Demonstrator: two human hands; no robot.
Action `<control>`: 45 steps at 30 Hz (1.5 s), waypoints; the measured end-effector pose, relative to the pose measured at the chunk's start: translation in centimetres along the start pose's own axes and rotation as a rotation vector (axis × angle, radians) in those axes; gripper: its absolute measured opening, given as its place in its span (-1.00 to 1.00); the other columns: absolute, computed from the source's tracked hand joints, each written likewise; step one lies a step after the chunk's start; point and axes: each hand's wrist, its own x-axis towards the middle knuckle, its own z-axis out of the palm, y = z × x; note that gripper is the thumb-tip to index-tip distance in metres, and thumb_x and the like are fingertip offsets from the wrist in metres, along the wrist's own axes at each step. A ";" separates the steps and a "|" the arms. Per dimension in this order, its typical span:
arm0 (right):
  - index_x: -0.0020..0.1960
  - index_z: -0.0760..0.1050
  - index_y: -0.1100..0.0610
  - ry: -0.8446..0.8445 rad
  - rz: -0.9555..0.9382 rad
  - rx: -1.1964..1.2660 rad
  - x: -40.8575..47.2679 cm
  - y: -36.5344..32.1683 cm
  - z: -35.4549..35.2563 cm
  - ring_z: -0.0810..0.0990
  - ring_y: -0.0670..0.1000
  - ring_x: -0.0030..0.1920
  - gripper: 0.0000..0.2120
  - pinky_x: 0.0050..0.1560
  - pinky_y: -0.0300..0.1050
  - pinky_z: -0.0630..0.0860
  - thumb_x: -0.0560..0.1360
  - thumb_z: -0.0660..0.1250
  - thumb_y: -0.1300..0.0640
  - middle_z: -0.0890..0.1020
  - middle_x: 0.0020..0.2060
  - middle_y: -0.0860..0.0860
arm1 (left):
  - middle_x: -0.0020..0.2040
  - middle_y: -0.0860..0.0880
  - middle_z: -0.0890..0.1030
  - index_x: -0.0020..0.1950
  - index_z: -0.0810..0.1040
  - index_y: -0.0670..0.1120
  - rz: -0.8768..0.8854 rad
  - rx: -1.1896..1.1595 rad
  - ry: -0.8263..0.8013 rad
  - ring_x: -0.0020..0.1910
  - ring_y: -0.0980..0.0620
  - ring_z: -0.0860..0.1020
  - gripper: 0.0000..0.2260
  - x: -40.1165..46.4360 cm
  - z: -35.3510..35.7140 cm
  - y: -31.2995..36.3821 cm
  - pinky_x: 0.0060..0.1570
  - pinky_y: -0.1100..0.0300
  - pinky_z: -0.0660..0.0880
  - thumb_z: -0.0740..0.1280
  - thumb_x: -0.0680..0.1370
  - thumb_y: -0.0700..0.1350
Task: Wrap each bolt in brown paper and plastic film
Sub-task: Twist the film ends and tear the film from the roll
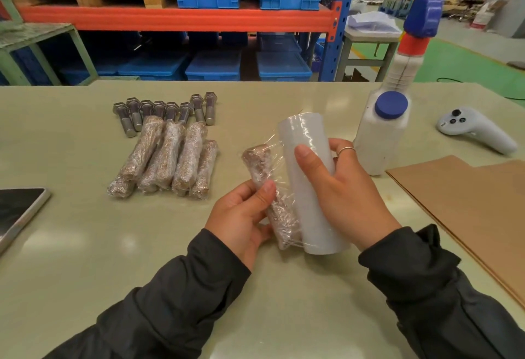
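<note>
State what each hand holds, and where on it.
Left hand pinches the paper-wrapped bolt at mid-length; right hand grips the film roll around its middle.

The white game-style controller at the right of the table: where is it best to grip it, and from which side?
Grip the white game-style controller by its long tapered handle, coming from above on the near right. The handle points away from the white bottle with a blue cap, while the rounded button end is wider.

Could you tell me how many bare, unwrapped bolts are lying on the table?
8, in one row on the table's far left side behind the wrapped bundles: bare bolts. The bundles may hide others.
</note>
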 end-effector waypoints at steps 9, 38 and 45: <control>0.31 0.28 -0.01 0.079 -0.124 -0.212 1.0 0.8 -1.0 0.50 -0.05 -0.02 -0.35 -0.12 -0.21 0.44 0.34 0.20 -0.35 0.48 0.05 -0.03 | -0.18 -0.08 0.64 -0.04 0.60 -0.17 0.005 0.034 -0.089 -0.29 0.04 0.61 -0.76 -0.4 0.5 0.1 -0.36 0.18 0.55 0.31 0.35 -0.11; 0.50 0.07 0.00 -0.081 -0.091 -0.051 -0.2 0.0 0.3 0.47 -0.08 0.16 -0.10 0.14 -0.14 0.46 0.28 0.20 -0.37 0.45 0.17 -0.09 | -0.40 0.08 0.53 0.03 0.51 -0.02 0.187 0.144 -0.032 -0.45 0.14 0.50 -0.64 -0.2 0.5 0.6 -0.47 0.28 0.46 0.40 0.24 -0.13; 0.47 0.11 -0.05 -0.043 -0.017 0.024 -0.2 -0.4 -0.6 0.54 -0.28 -0.15 0.07 -0.19 -0.35 0.45 0.04 0.31 -0.39 0.48 -0.13 -0.28 | -0.38 0.12 0.65 -0.16 0.45 0.09 0.321 0.377 0.150 -0.36 0.13 0.63 -0.71 0.4 -1.0 1.1 -0.33 0.31 0.53 0.48 0.26 -0.16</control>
